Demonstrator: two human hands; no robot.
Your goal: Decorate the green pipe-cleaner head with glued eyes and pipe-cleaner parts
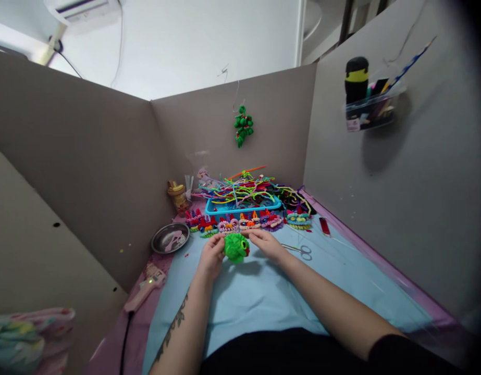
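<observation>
A fuzzy green pipe-cleaner figure [235,248] with a yellow-ringed eye and a red mouth is held just above the blue table cover. My left hand [212,254] is closed on its left side, thumb and fingers pinching the edge. At its upper right, my right hand [267,245] has its fingers drawn together, the fingertips against the figure beside the eye. What lies behind those fingertips is hidden. Small scissors [300,250] rest just right of my right hand. Beyond both hands stands a row of colourful pipe-cleaner figures [250,221].
A blue basket [244,207] heaped with pipe cleaners stands at the back. On the left are a metal bowl [162,239], a lidded cup [178,198] and a corded pink glue gun [144,291]. A clear bin [371,110] hangs on the right panel, green ornaments [244,125] at the back.
</observation>
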